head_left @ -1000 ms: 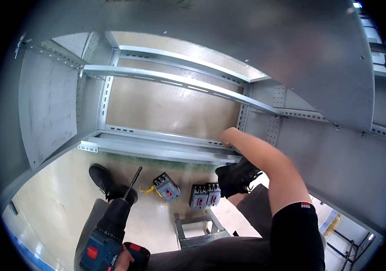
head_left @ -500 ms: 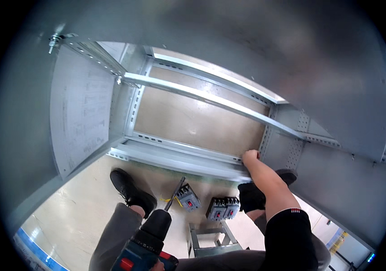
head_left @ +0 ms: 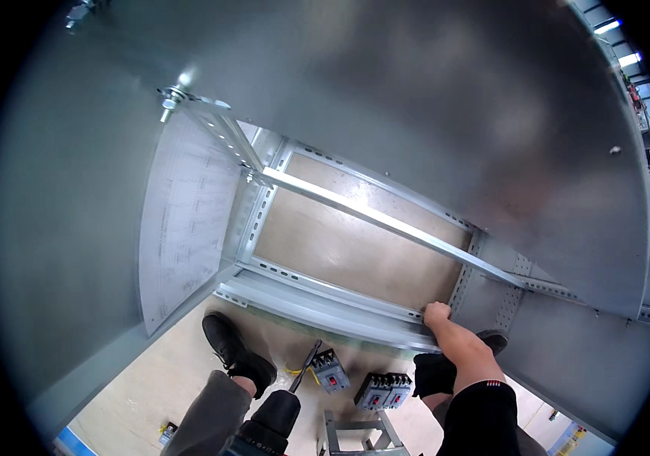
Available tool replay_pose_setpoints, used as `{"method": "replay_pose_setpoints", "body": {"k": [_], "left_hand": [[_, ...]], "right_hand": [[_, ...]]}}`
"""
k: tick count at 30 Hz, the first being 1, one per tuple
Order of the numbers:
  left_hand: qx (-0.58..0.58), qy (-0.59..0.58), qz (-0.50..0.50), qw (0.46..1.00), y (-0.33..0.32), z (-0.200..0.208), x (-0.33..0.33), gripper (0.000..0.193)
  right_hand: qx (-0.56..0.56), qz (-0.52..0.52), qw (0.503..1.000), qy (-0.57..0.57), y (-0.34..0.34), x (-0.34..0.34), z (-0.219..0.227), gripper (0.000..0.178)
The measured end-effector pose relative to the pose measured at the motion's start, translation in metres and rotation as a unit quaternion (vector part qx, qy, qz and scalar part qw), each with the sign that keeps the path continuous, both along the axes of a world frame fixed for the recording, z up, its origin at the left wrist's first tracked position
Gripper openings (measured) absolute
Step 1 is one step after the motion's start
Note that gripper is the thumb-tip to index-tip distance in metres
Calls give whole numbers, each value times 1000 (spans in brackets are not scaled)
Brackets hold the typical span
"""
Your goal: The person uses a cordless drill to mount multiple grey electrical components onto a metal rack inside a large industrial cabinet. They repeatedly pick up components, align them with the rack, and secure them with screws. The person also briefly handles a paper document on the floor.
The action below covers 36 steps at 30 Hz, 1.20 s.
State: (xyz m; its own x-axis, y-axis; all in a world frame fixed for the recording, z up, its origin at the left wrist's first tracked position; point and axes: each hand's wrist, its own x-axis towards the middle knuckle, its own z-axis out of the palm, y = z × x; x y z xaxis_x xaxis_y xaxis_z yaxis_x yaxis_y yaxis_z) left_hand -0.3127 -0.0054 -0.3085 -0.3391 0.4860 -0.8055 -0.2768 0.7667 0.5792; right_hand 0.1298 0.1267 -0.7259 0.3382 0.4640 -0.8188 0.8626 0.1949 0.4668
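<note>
My right hand (head_left: 436,311) is closed at the right end of the slotted lower rail (head_left: 325,292) of a metal cabinet frame, near the corner with the slotted upright. Its fingers are curled, and whatever they may pinch is hidden. At the lower edge a dark power drill (head_left: 273,422) points up and away with a long bit (head_left: 308,366). My left hand is out of the picture below the drill. Beyond the bit lies a grey circuit breaker (head_left: 330,372) with a yellow wire beside it. Two more breakers (head_left: 383,391) stand side by side to the right.
Sheet-metal walls (head_left: 66,251) enclose the frame. A crossbar (head_left: 385,216) runs through the middle. A printed sheet (head_left: 188,220) hangs on the left wall, below a protruding bolt (head_left: 169,105). A small metal stool (head_left: 363,433) stands between my legs; my black shoes (head_left: 235,351) flank the breakers.
The view has shifted, so the frame, breakers and drill sit lower in the picture. My right hand stays at the same rail corner. Fingers seen beside the drill earlier are now out of view.
</note>
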Motion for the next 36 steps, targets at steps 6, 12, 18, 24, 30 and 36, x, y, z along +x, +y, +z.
{"method": "replay_pose_setpoints", "body": {"k": [6,12,18,24,30,36], "left_hand": [[14,-9,18,1000,-4,8,-3,34],[80,-16,58,995,-31,26,2,34],[194,-22,49,980,-57,13,-4,37],[337,-33,63,939,-60,21,8,16],[380,-32,34,924,-67,36,14,14],[343,-27,99,934,-69,35,9,23]], "right_hand": [[-19,140,990,-16,10,-9,0,22],[114,107,974,165,57,-42,90,34],[128,-92,844,512,54,-127,244,24],[-28,-193,775,601,-23,-184,286,29],[2,-344,651,677,-115,-207,172,17],[193,-730,429,495,-180,-207,129,10]]}}
